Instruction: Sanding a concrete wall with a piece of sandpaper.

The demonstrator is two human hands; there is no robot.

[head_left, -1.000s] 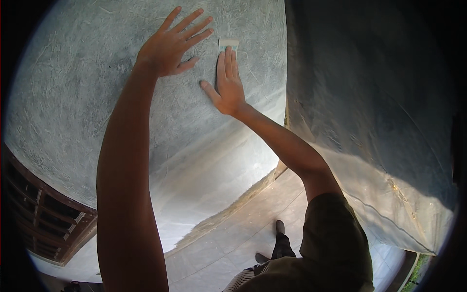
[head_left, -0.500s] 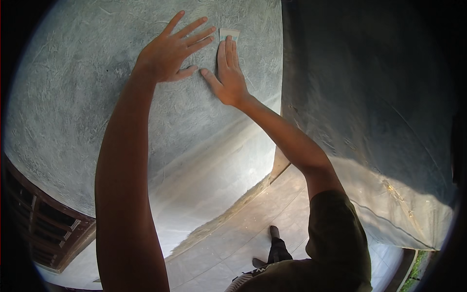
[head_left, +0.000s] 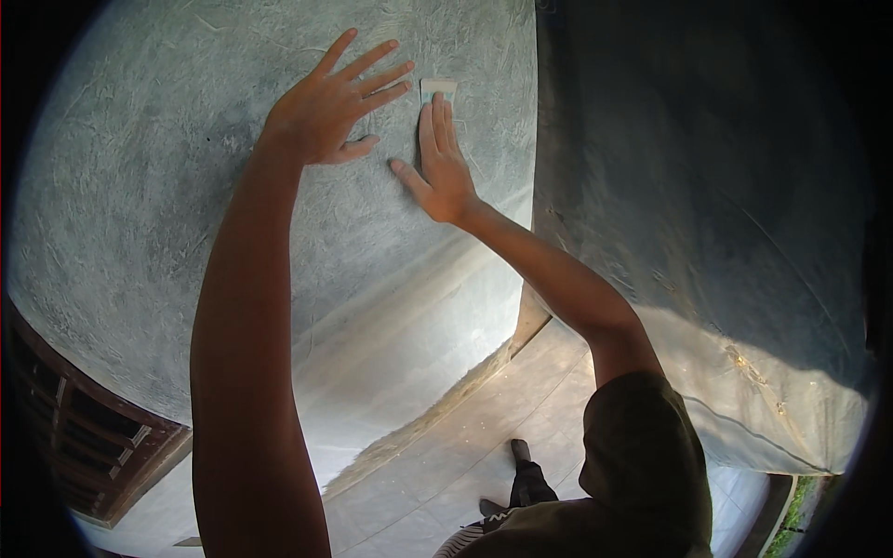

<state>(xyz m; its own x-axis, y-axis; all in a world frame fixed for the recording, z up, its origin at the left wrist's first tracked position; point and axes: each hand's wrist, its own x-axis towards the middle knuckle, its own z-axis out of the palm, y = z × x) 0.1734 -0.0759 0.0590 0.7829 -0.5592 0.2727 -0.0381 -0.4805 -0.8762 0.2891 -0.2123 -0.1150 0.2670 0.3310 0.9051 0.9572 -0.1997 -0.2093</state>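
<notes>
My right hand (head_left: 440,172) lies with its fingers stretched out over a small pale piece of sandpaper (head_left: 439,86) and holds it flat against the rough grey plastered wall (head_left: 158,195). Only the sandpaper's upper end, whitish with blue print, shows past the fingertips. The right thumb is spread out to the left. To the left of it, my left hand (head_left: 321,110) rests on the same wall, fingers spread wide and nothing in them.
On the right, a dark sheet-like surface (head_left: 688,177) meets the wall's edge. A brown wooden window frame (head_left: 121,465) with slats sits at lower left. Pale floor tiles (head_left: 446,465) lie below, around my feet. Some green grass (head_left: 795,511) shows at lower right.
My right hand and the sandpaper have slid a little way down the wall. My left hand stays nearly in place, slightly lower in the view.
</notes>
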